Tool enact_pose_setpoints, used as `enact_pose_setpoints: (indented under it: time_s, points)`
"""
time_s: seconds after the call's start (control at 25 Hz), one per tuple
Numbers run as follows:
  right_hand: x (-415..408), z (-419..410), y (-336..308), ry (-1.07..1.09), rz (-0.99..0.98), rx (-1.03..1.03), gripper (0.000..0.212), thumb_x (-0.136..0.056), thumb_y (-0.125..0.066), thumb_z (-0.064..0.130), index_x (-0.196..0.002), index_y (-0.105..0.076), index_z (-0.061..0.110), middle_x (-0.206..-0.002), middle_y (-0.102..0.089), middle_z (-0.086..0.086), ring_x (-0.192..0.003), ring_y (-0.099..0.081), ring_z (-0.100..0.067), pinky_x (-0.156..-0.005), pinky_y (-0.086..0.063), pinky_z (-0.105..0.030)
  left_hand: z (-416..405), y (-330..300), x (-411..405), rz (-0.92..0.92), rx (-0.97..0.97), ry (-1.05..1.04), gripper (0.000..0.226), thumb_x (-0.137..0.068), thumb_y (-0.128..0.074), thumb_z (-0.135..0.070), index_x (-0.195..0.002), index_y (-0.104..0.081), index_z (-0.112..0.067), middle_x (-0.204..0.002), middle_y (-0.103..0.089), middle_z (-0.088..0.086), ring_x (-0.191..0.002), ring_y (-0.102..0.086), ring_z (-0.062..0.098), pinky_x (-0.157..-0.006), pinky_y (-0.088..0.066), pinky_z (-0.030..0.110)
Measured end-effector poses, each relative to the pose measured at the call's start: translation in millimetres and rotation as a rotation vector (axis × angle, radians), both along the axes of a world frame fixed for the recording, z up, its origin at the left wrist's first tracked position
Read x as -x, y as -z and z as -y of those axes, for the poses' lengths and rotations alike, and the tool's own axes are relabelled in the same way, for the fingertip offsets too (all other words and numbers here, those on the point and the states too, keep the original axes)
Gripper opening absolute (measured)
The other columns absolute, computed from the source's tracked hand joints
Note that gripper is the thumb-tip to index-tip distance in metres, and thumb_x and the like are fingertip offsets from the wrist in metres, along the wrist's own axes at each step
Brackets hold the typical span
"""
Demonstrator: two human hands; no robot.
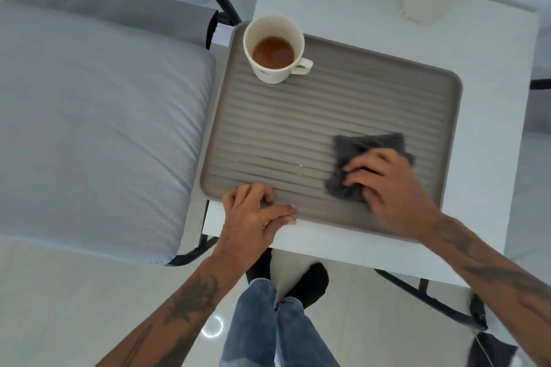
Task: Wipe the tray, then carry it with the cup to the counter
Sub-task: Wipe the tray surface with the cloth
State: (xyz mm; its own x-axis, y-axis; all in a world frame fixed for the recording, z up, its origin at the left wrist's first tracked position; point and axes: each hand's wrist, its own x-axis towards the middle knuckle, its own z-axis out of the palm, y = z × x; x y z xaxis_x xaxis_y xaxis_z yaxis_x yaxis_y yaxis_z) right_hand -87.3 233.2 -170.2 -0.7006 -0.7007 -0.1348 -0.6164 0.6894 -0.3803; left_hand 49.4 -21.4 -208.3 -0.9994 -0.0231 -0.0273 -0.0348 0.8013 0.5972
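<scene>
Grey ribbed plastic or silicone, I judge, makes up the tray (298, 134), which lies flat on the white tabletop (492, 98) with its left edge overhanging toward the cushioned seat (89, 128). My right hand (390, 188) presses a dark grey cloth (357, 152) onto the tray's near right part, fingers bunched over the fabric, so that grip is closed on the cloth. My left hand (256, 211) rests at the near left rim, fingers laid along the edge to steady it; whether it truly clamps the rim I cannot tell. The cup (274, 50) stands upright at the tray's far left corner, handle pointing right, with brown liquid low inside.

Wiping looks under way. I expect the tray to be light and perhaps a little flexible, so both side rims seem the place to hold. The cup looks breakable and could slide or spill if the tray tilts, though the ridges should help it stay put.
</scene>
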Motion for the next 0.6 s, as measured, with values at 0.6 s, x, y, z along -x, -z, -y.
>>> enact_pose_setpoints:
  time_s: [0.6]
  points:
    - [12,200,11,-0.259,0.017,-0.024,0.032,-0.084,-0.058,0.020,-0.113,-0.066,0.031,-0.129,-0.056,0.014,-0.120,-0.043,-0.020,-0.090,-0.034,-0.033,-1,2,4,0.069,-0.094,0.004,0.019,-0.082,-0.058,-0.052,-0.090,-0.072,-0.041,-0.088,-0.062,-0.006,-0.090,-0.054,0.020,-0.078,-0.022,0.035]
